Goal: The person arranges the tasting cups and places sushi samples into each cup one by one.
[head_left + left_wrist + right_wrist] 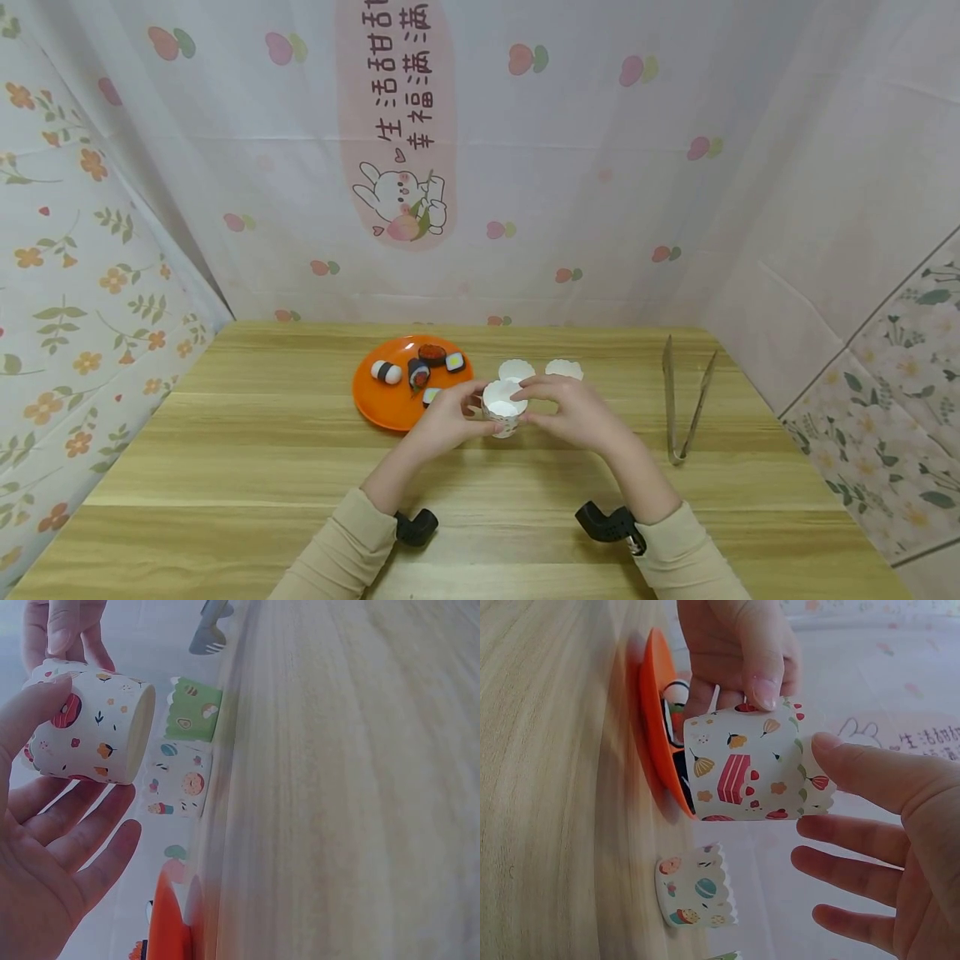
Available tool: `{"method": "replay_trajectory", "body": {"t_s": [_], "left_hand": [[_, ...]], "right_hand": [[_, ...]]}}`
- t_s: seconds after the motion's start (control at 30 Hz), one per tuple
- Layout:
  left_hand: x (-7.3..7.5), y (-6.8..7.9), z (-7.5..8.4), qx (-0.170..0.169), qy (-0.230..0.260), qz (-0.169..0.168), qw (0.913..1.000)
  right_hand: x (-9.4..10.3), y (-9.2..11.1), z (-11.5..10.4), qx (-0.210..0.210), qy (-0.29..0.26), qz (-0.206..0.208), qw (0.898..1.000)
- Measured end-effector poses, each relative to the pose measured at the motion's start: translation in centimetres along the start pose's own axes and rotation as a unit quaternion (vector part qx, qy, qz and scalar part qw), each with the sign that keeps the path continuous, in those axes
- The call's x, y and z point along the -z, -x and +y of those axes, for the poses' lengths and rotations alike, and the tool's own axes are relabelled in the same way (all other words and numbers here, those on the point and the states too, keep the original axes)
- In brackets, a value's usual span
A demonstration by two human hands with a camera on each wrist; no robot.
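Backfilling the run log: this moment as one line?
left hand: grips printed paper baking cup; right hand: touches same cup; cup: off table; beyond: white cup, green cup

An orange plate (pixel 372 406) is sitting left of centre on the wood-grained desk (pixel 225 450), and it is carrying sushi pieces: a white one (pixel 386 372) is wearing a black band, a red-topped one (pixel 432 355) is resting farther back, a dark roll (pixel 418 377) is lying between them, and a squarish piece (pixel 455 362) is showing a yellow middle. Off to the right, metal tongs (pixel 671 404) are lying with their arms spreading toward the far edge. Behind, a pale curtain (pixel 540 192) is hanging, displaying a cartoon rabbit (pixel 397 190) beneath Chinese characters (pixel 386 87). Orange flowers are dotting the left-hand cloth (pixel 112 333); pale blossoms are covering the right-hand panel (pixel 900 417).
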State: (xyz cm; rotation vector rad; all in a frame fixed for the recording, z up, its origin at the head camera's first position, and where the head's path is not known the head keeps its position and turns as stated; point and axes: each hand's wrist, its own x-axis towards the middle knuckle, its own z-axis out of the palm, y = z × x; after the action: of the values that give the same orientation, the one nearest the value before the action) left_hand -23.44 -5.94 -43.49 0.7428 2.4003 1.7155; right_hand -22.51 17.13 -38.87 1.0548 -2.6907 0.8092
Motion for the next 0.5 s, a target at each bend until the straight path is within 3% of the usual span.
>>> {"method": "replay_trajectory", "body": {"t_s": [0.5], "left_hand": [[-0.07,0.01,0.12,0.002,-0.028,-0.001,0.9996]], "right_hand": [[0.08,0.02,-0.26,-0.013,0.011,-0.007,1.000]]}}
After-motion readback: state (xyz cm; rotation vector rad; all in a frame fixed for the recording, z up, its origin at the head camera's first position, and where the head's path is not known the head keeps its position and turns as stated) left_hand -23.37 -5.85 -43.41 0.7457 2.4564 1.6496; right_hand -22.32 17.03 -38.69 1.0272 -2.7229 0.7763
